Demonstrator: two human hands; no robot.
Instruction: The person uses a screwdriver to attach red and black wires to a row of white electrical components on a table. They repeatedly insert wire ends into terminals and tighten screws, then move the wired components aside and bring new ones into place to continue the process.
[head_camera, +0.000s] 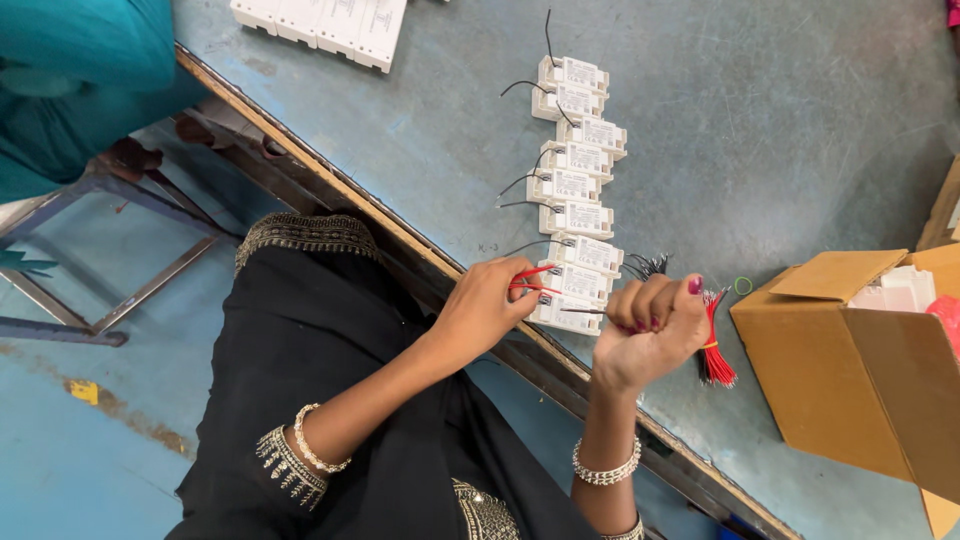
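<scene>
Pinching a red wire between thumb and fingertips, the left hand is working at the near end of a row of white boxes lying on the blue worktop. The wire is running from that grip toward the last box in the row, which is sitting just beyond the fingers and between the two hands. The right hand is curling into a tight fist around a bundle of red and black wires; the red ends are sticking out past the far side of the grip, and black ends are fanning out just above the knuckles. A thin dark wire is poking out of the fist toward the last box. Thin black leads are trailing from the boxes farther up the row, away from both grips. A small green ring is lying on the worktop just past the bundle, and an open carton is standing beyond it, well outside the right grip. More white boxes are lying at the far edge, well apart from both hands.
</scene>
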